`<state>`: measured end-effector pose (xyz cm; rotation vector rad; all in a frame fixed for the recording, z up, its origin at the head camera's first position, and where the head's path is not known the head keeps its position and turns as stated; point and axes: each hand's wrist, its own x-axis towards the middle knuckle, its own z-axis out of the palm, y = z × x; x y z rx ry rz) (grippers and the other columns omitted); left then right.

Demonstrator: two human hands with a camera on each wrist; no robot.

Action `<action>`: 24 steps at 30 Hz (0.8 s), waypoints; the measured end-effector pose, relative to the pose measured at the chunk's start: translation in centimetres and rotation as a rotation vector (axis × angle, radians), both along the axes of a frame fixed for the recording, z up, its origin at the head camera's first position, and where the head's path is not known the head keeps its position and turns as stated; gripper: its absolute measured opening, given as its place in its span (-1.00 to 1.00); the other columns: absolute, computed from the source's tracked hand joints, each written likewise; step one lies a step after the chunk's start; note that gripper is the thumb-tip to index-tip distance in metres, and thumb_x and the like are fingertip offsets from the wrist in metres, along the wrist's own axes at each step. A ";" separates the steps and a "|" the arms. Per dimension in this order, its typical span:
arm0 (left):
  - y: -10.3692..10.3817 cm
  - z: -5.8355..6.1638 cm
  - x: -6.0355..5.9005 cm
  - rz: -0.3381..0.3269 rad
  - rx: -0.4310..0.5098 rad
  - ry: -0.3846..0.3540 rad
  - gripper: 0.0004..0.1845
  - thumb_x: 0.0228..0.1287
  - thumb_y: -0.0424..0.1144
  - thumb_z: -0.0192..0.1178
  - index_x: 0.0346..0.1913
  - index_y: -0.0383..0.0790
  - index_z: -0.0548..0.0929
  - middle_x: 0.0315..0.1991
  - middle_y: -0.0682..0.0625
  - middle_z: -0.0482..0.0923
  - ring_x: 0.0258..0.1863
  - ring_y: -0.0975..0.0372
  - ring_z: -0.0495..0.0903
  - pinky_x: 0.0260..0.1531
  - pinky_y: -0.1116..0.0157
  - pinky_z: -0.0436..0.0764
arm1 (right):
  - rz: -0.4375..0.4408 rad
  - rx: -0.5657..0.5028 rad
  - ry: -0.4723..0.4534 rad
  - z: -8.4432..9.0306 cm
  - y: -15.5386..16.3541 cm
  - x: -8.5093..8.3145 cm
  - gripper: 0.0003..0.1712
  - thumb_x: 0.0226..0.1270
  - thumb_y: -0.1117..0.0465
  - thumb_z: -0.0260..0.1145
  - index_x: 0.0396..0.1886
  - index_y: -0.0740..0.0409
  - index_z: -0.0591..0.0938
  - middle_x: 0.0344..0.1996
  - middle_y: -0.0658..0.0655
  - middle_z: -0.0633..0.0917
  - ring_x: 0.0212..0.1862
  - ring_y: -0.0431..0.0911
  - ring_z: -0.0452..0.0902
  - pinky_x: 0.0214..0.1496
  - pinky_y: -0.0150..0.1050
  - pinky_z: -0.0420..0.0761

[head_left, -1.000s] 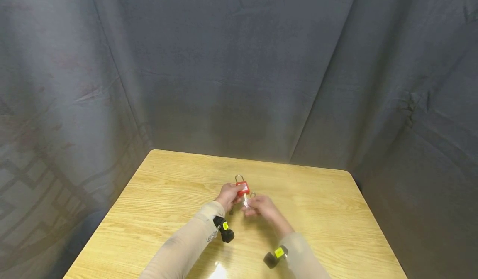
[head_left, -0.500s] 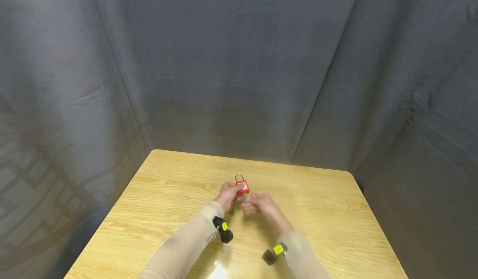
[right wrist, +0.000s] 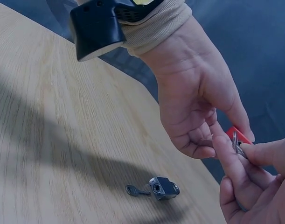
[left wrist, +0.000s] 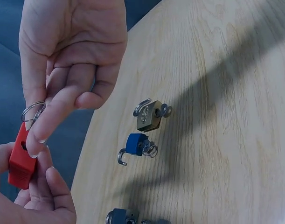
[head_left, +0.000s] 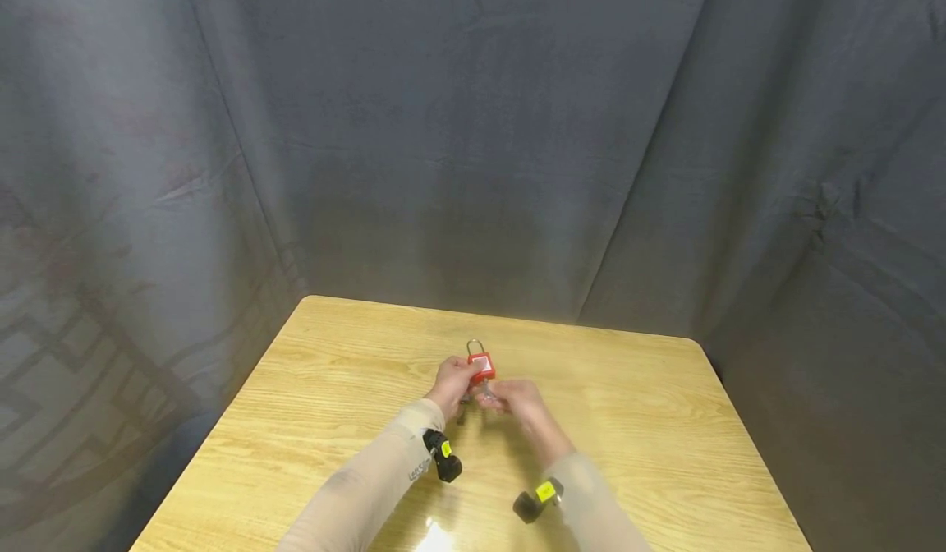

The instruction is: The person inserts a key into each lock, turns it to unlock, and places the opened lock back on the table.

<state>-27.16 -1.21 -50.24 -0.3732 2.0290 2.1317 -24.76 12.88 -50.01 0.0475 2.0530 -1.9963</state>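
a brass padlock (left wrist: 150, 116) and a blue padlock (left wrist: 135, 144) lie just beside each other on the wooden table (head_left: 636, 420); a dark padlock (right wrist: 163, 187) with its key (right wrist: 135, 190); grey curtain (head_left: 473, 125) behind.

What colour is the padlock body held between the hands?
Red padlock, clearest in the head view.

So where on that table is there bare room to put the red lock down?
Bare wood lies along the table's left edge, its right side and the far edge by the curtain. It is crowded under the hands, where the brass padlock, blue padlock and another small lock lie.
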 end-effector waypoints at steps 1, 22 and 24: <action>0.0 0.0 0.0 -0.002 -0.002 0.002 -0.76 0.30 -0.21 0.22 -0.21 -0.27 0.40 -0.35 -0.01 0.49 -0.46 0.29 0.48 -0.43 0.42 0.51 | -0.003 -0.006 -0.001 0.0 -0.1 0.0 -0.67 0.35 0.31 0.20 -0.06 0.55 0.59 -0.29 0.31 0.75 -0.27 -0.01 0.74 0.00 -0.08 0.68; -0.7 -0.3 -0.2 -0.016 0.073 -0.042 -0.67 0.28 -0.19 0.25 -0.09 -0.38 0.46 -0.30 -0.04 0.59 -0.41 0.31 0.53 -0.24 0.34 0.60 | 0.433 0.061 0.013 -0.5 1.2 -0.6 -0.49 0.52 0.08 0.04 0.03 0.54 0.50 -0.06 0.48 0.64 0.03 0.30 0.60 0.15 0.11 0.56; -0.8 -0.1 -0.2 -0.026 0.081 -0.049 -0.69 0.29 -0.20 0.24 -0.10 -0.38 0.46 -0.35 0.00 0.58 -0.43 0.30 0.52 -0.20 0.28 0.60 | 0.422 0.072 0.016 -0.4 1.1 -0.7 -0.51 0.52 0.11 0.04 -0.04 0.56 0.53 -0.09 0.48 0.65 0.02 0.30 0.60 0.15 0.10 0.56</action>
